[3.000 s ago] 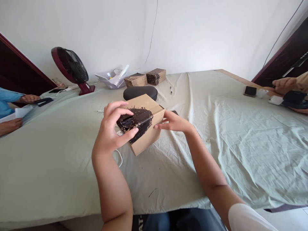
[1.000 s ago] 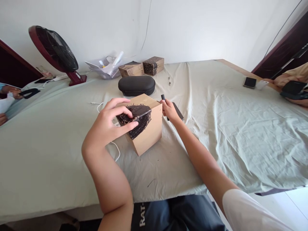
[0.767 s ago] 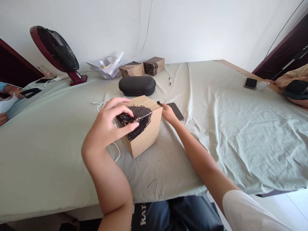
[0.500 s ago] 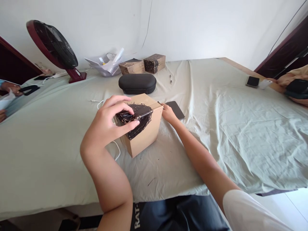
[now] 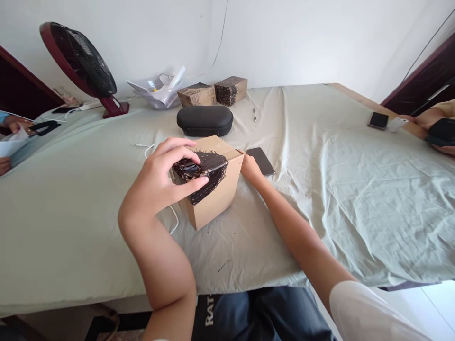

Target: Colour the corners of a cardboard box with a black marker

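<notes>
A brown cardboard box (image 5: pixel 216 203) stands tilted to my view on the cloth-covered table, one upper corner covered in dense black marking (image 5: pixel 209 182). My left hand (image 5: pixel 167 173) is curved over that dark corner, with the thumb on the near face and the fingers across the top. At the box's far right edge is my right hand (image 5: pixel 250 168), its fingers closed and partly hidden behind the box. A small dark bit shows at those fingertips, too little to name. Just beyond that hand lies a flat dark notebook-like item (image 5: pixel 262 161).
Behind the box sits a black zip case (image 5: pixel 204 121). Two patterned boxes (image 5: pixel 231 91), a plastic basket (image 5: pixel 159 97) and a red fan (image 5: pixel 80 61) stand along the wall. A pen (image 5: pixel 254 115) lies farther back. A white cable (image 5: pixel 173 220) runs beside the box. People's hands show at both sides.
The view has shifted slightly. My left hand keeps its hold on the box, and my right hand's fingertips have slipped a little farther behind the box edge.
</notes>
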Demonstrator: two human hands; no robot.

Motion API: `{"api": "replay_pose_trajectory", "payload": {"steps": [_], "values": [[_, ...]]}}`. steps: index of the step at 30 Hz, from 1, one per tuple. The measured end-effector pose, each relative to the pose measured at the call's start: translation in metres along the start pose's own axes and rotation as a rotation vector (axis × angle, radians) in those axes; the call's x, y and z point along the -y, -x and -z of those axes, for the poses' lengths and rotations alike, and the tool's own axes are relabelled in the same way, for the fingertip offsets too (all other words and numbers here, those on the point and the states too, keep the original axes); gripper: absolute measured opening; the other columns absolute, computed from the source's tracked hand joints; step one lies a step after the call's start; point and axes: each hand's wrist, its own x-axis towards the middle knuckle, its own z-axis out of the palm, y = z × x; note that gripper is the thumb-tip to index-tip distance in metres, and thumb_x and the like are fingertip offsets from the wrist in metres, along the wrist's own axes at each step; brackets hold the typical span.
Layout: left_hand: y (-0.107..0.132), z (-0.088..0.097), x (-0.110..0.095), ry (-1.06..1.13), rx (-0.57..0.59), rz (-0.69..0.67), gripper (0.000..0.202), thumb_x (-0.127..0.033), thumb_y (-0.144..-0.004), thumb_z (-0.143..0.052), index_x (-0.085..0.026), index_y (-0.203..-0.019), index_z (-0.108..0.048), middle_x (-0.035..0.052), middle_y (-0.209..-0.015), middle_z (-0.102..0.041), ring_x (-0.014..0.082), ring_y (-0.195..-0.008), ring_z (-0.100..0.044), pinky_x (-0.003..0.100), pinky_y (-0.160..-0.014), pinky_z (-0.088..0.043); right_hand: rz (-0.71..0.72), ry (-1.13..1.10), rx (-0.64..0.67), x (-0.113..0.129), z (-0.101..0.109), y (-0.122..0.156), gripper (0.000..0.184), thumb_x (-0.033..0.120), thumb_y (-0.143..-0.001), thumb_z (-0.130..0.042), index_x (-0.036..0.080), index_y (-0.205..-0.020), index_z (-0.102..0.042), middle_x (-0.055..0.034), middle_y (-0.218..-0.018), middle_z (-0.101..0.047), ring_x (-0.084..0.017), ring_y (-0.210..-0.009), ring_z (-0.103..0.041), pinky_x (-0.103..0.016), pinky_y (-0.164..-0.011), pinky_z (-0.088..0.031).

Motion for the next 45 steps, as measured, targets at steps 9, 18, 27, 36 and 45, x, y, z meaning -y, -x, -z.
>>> {"api": "replay_pose_trajectory", "payload": {"steps": [9, 18, 27, 36, 45], "values": [[-0.004, -0.004, -0.003, 0.001, -0.024, 0.021, 0.033, -0.053, -0.086, -0.081, -0.03, -0.106, -0.07, 0.002, -0.14, -0.064, 0.03, -0.134, -0.062, 0.046, -0.115, -0.052, -0.159, 0.124, 0.213, -0.004, 0.054, 0.004, 0.05, 0.006, -0.087, -0.059, 0.021, -0.131, -0.076, -0.0121, -0.09, -0.074, -0.026, -0.063, -0.068, -0.043, -0.074, -0.055], [-0.02, -0.025, 0.003, -0.033, -0.102, -0.043, 0.037, -0.058, -0.107, -0.052, -0.035, -0.111, -0.081, 0.0026, -0.134, -0.069, 0.0298, -0.131, -0.059, 0.051, -0.119, -0.049, 0.349, -0.884, -0.056, 0.044, 0.11, 0.043, 0.032, 0.044, -0.091, -0.074, 0.029, -0.108, -0.051, 0.0024, -0.089, -0.07, -0.017, -0.078, -0.074, -0.027, -0.065, -0.055], [-0.024, -0.032, 0.001, -0.103, -0.131, -0.025, 0.05, -0.053, -0.114, -0.037, -0.027, -0.126, -0.077, -0.0039, -0.13, -0.074, 0.0247, -0.131, -0.055, 0.051, -0.124, -0.044, 0.718, -0.535, -0.172, 0.098, 0.069, 0.111, 0.017, 0.024, -0.089, -0.056, 0.031, -0.104, -0.05, 0.0096, -0.057, -0.032, -0.014, -0.049, -0.024, -0.032, -0.052, -0.028], [-0.025, -0.033, 0.003, -0.118, -0.135, -0.001, 0.049, -0.049, -0.114, -0.035, -0.025, -0.126, -0.077, -0.0055, -0.127, -0.072, 0.0233, -0.132, -0.056, 0.049, -0.125, -0.043, 0.949, 0.004, -0.396, 0.091, 0.049, 0.093, 0.005, 0.021, -0.082, -0.054, 0.026, -0.084, -0.056, 0.0051, -0.065, -0.052, -0.014, -0.059, -0.046, -0.031, -0.073, -0.046], [-0.022, -0.036, 0.005, 0.12, -0.105, 0.007, 0.035, -0.038, -0.114, -0.05, -0.024, -0.123, -0.081, 0.004, -0.146, -0.061, 0.0216, -0.142, -0.056, 0.036, -0.123, -0.043, 0.998, -0.159, -0.516, 0.099, 0.052, 0.101, 0.01, 0.018, -0.092, -0.063, 0.024, -0.086, -0.058, 0.0058, -0.068, -0.061, -0.01, -0.054, -0.049, -0.027, -0.06, -0.046]]}}
